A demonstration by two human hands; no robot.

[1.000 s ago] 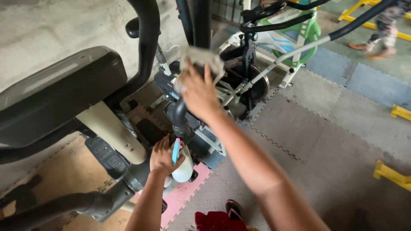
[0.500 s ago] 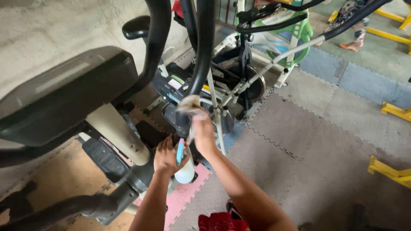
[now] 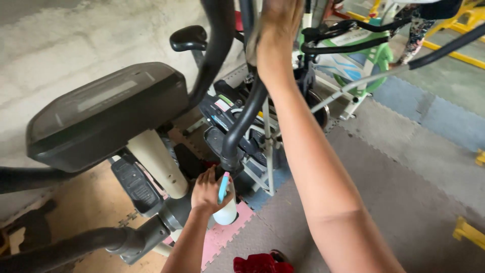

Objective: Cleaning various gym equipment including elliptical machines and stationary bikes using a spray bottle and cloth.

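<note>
White plastic spray bottle (image 3: 225, 210) stays clamped in my left hand (image 3: 206, 191) — right hand (image 3: 275, 23), grip unclear, has climbed the black curved handlebar (image 3: 242, 121).

My left hand (image 3: 206, 191) gripped a white spray bottle (image 3: 225, 205) with a light-blue trigger, held upright low beside the black handlebar's base. My right hand (image 3: 277, 25) was raised high, pressed on the curved black handlebar (image 3: 242, 121), which rose from near the bottle up past my palm. Whether a cloth lay under that palm was unclear.
</note>
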